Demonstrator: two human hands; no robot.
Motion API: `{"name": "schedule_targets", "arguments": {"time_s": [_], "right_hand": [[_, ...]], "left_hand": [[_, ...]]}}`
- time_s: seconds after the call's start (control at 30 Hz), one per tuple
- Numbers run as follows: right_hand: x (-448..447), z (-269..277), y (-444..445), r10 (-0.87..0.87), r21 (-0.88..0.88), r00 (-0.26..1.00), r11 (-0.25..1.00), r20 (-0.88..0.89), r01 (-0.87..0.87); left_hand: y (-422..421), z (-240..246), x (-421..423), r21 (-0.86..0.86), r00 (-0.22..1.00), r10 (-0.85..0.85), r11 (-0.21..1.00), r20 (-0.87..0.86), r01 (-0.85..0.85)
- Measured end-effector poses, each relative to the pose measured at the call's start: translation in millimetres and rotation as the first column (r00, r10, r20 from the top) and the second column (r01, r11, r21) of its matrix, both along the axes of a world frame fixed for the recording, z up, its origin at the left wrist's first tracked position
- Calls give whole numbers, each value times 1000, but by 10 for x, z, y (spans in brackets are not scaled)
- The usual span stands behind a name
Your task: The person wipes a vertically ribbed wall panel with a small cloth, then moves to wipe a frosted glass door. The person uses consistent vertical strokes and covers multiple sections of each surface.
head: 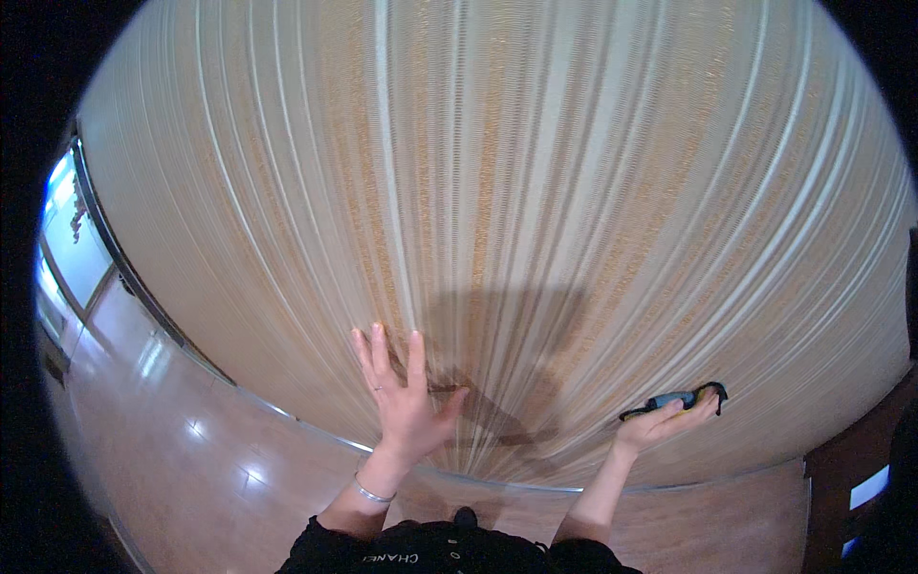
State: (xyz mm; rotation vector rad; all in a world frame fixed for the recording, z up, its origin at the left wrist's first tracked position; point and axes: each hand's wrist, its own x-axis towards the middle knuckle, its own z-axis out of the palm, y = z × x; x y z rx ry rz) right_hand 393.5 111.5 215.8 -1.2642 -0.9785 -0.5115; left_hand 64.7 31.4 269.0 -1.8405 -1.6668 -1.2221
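A broad striped wall covering (459, 179) in cream, grey and gold rises before me, its stripes running upright. Against its lower part lies my left hand (409, 409), palm towards it and fingers spread, holding nothing. To the right, my right hand (663, 423) is closed around a blue and black hand tool (674, 402) with a little yellow on it, held at the striped surface. Its working face is hidden, so I cannot tell its exact kind. My shadow falls on the covering between both hands.
Shiny tiled floor (208, 459) runs along the foot of the wall, where a thin metal strip (531, 488) marks the edge. A dark vertical frame (129, 273) bounds the covering at left, beside a bright glazed opening (75, 237). Dark brown panelling (832, 459) stands at lower right.
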Motion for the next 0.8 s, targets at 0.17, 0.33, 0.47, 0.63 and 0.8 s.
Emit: {"name": "schedule_targets", "arguments": {"time_s": [0.17, 0.33, 0.47, 0.63, 0.8], "right_hand": [[-398, 370, -136, -7, 32, 997, 999, -74, 9], [-891, 673, -244, 6, -30, 999, 1000, 36, -5], [-1210, 955, -386, 47, -72, 999, 996, -7, -47], [-1878, 1810, -658, 114, -99, 980, 990, 164, -99], [-2932, 2414, -608, 164, -26, 930, 986, 328, -164]], "left_hand": [[-139, 326, -152, 33, 999, 13, 999, -32, -12], [-122, 569, -321, 38, 995, 2, 999, -104, 2], [-231, 924, -452, 34, 999, -24, 999, -49, 26], [-479, 1700, -883, 53, 1000, 8, 999, 2, -8], [-533, 2213, -1682, 53, 999, 32, 998, 5, -32]]}}
